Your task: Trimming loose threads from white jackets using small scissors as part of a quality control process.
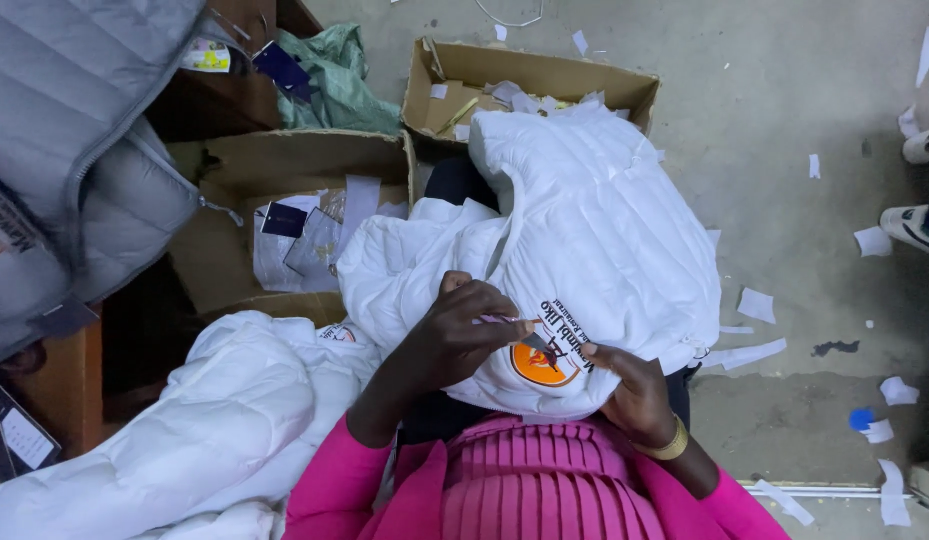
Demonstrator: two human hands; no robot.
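Well, far on my left I see a grey puffy coat (74,150) hanging over a dark wooden shelf (224,100). Under it lies a white puffy coat (194,430) in a heap, just beside an open cardboard box (284,165) with paper tags (299,240) in it. Next comes the left hand (464,335). It is curled tight, and it pinches a thin small tool (509,321); I cannot tell what kind of tool it is. The tip of the tool sits at the round orange badge (542,362) on the white jacket (594,240). That jacket lies on the person's lap, over the pink pleated dress (534,480). Behind the jacket stands a second open box (524,80). The right hand (629,390) wears a gold bangle (669,445) and grips the jacket cloth just beside the badge. Further right, scraps of white paper (756,305) lie on the grey floor (784,120), and a white shoe (914,228) shows at the edge.
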